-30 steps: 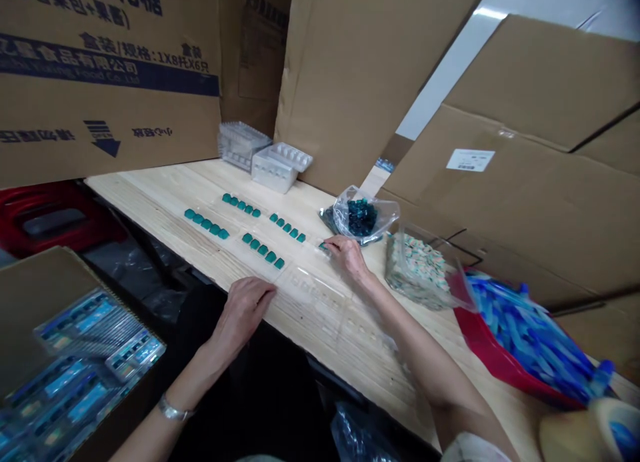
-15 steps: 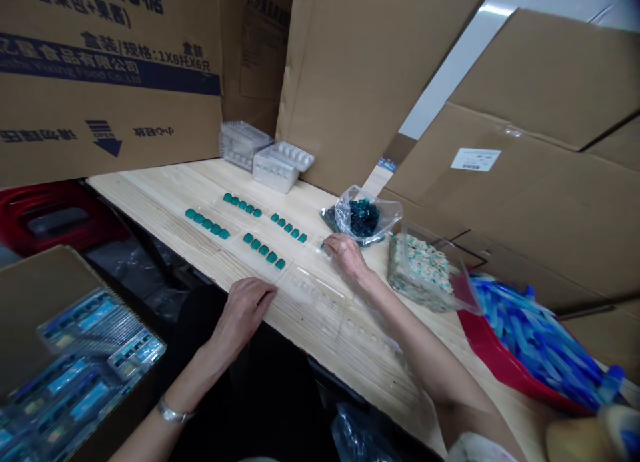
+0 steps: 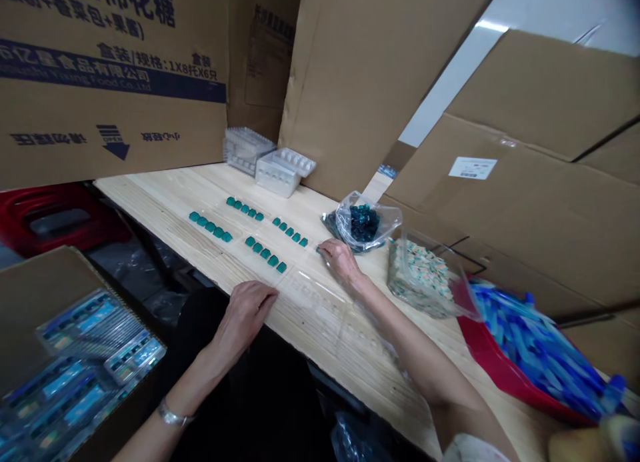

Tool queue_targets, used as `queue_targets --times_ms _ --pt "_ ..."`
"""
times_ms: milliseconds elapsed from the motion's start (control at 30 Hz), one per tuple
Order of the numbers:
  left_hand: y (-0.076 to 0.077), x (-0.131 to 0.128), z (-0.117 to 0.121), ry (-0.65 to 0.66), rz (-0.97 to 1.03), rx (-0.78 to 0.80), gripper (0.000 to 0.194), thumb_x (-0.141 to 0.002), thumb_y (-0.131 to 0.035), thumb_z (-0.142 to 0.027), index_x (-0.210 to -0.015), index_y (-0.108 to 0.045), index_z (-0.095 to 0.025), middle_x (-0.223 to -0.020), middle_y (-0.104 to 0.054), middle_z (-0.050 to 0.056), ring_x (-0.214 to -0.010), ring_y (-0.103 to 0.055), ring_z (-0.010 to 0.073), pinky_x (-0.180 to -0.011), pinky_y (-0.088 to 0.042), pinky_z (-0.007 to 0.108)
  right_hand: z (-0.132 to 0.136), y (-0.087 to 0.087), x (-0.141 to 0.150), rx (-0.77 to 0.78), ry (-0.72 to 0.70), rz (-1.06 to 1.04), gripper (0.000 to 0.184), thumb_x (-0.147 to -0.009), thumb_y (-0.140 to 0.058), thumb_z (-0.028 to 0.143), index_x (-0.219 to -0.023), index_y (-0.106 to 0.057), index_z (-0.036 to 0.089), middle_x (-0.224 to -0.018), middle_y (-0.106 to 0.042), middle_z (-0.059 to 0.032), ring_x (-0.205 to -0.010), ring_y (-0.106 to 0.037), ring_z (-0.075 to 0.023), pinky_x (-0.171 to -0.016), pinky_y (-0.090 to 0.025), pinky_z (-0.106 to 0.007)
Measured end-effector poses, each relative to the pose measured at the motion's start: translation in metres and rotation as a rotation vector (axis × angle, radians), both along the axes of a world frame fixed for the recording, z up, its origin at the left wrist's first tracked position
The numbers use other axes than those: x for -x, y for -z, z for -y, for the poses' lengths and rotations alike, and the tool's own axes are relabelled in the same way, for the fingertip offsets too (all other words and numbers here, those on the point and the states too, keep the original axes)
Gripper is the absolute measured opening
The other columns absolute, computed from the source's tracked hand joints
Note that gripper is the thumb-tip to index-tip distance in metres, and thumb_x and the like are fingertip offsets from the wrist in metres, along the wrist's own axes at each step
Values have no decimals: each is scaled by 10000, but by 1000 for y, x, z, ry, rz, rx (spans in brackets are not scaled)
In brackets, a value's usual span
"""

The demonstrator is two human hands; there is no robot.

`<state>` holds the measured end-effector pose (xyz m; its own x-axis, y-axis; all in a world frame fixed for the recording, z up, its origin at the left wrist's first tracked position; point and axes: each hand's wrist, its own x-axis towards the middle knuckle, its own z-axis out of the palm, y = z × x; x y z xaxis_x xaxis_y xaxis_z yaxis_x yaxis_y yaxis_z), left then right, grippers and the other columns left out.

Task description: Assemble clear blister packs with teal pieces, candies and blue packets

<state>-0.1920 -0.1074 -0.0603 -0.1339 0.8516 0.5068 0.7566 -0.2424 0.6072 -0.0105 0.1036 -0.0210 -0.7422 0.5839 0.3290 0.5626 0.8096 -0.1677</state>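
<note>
My right hand (image 3: 341, 257) is above the clear plastic trays (image 3: 327, 290), its fingertips pinching a small teal block (image 3: 319, 249). Low at the table's front edge, my left hand (image 3: 250, 307) has its fingers pressed together beside a tray corner; anything between them is hidden. Several teal blocks (image 3: 259, 249) lie in short rows in the trays to the left. The trays nearest my right forearm hold no blocks. Behind my right hand, an open clear bag (image 3: 364, 223) contains many dark teal blocks.
Clear plastic containers (image 3: 277, 172) stand at the back of the wooden table (image 3: 155, 190). On the right are a clear tub of pale pieces (image 3: 425, 269) and a red basin (image 3: 493, 359) with blue strips (image 3: 530, 342). A carton (image 3: 85, 275) of packaged sets sits lower left; large cardboard boxes (image 3: 390, 69) wall the back.
My right hand has shifted slightly left with the teal block, toward the rows. My left hand has barely moved. The whole view has tilted a little.
</note>
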Motion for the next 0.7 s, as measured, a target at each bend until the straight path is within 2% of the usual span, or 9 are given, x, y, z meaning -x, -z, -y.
queue_targets --times_ms 200,467,567,700 --pt "0 1 1 1 -23 -11 150 -870 -510 -246 -886 -646 -185 -843 -693 47 -836 -624 187 -812 -451 366 3 2 -1 40 153 -65 181 -857 -538 185 -899 -713 168 -940 -718 -73 -877 -658 -191 -775 -465 -252" --pt "5 2 -1 13 -45 -9 150 -871 -510 -251 -892 -643 -185 -855 -694 46 -836 -626 183 -805 -451 360 5 9 0 29 225 59 187 -868 -527 199 -882 -713 197 -927 -718 -66 -920 -645 -192 -802 -454 -253" --pt "5 3 -1 15 -57 -5 155 -872 -508 -261 -894 -639 -182 -856 -692 48 -833 -628 183 -805 -455 359 7 8 -1 22 173 59 161 -853 -554 212 -917 -698 175 -955 -703 -84 -956 -622 -194 -823 -447 -260" --pt "-2 6 0 7 -85 -22 165 -871 -509 -278 -927 -630 -181 -895 -688 59 -857 -629 190 -808 -461 362 7 6 -3 -16 114 -41 203 -857 -550 217 -1000 -669 138 -1014 -669 -111 -975 -587 -190 -849 -430 -265"
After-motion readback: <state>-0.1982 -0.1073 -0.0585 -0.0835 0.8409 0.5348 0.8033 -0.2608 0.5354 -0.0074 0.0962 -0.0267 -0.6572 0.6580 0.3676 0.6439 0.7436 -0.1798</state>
